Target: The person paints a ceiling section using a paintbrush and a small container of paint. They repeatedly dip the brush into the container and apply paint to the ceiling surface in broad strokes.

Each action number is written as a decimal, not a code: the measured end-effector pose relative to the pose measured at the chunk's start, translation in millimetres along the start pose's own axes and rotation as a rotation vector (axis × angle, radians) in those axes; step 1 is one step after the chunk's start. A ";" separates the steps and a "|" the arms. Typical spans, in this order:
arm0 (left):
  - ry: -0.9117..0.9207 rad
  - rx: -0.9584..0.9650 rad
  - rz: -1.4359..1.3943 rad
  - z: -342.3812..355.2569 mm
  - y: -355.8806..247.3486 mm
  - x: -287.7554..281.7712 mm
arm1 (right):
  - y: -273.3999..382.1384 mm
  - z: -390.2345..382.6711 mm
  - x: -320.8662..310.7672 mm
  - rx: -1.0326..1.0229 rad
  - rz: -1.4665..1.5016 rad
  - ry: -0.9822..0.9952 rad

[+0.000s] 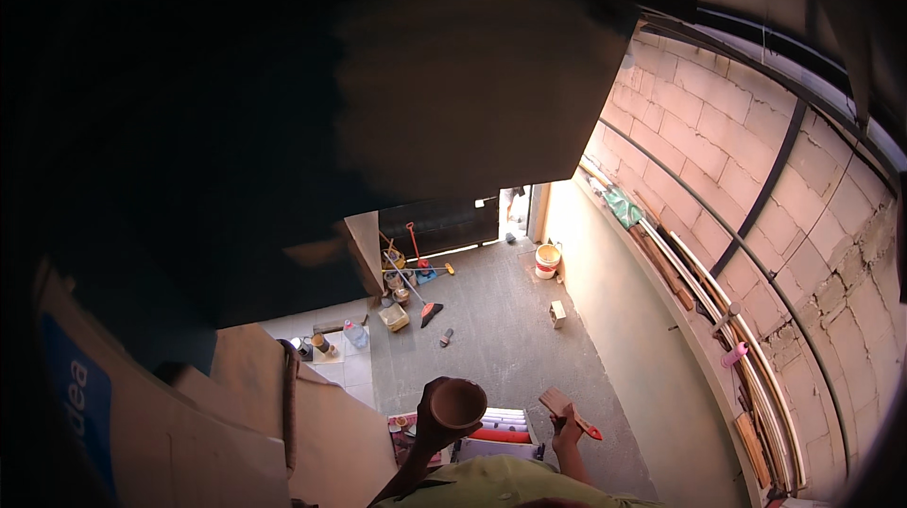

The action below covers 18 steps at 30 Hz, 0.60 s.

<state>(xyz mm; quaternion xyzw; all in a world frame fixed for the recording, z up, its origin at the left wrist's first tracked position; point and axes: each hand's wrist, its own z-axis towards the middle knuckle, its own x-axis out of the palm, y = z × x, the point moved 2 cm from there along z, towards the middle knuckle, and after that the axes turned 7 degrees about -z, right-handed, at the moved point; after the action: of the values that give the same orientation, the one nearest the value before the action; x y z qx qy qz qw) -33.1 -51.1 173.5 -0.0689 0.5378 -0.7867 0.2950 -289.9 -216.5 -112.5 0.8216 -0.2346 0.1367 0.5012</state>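
1. A grey concrete floor (510,319) lies far below, seen from high up, lit by daylight.
2. On the right rises a wall of pale blocks (756,158) with rough mortar joints; dark pipes (770,177) run across it.
3. Below it a smooth cream wall (624,309) borders the floor, topped by a ledge stacked with long wooden planks (718,291).
4. A dark overhang (283,130) fills the upper left in shadow.
5. At the far end stands a dark gate (439,224), with brooms (416,291) leaning nearby and an orange-and-white bucket (547,260) beside the cream wall.
6. Pale floor tiles (354,366) adjoin the concrete at left.
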 end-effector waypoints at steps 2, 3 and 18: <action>0.057 0.006 -0.017 -4.1 5.4 7.0 | 20.7 -2.1 -4.3 -0.067 -0.066 0.067; 0.082 0.007 -0.031 -6.6 8.6 11.2 | 31.4 -3.4 -6.8 -0.100 -0.102 0.100; 0.155 0.010 -0.090 -12.5 8.9 37.7 | 138.8 -61.4 109.1 -0.242 0.030 0.394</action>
<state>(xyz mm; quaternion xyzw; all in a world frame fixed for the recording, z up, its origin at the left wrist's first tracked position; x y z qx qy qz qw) -65.6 -63.5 152.6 -0.0304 0.5515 -0.8049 0.2169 -268.8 -242.9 71.3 0.7094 -0.1588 0.2728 0.6301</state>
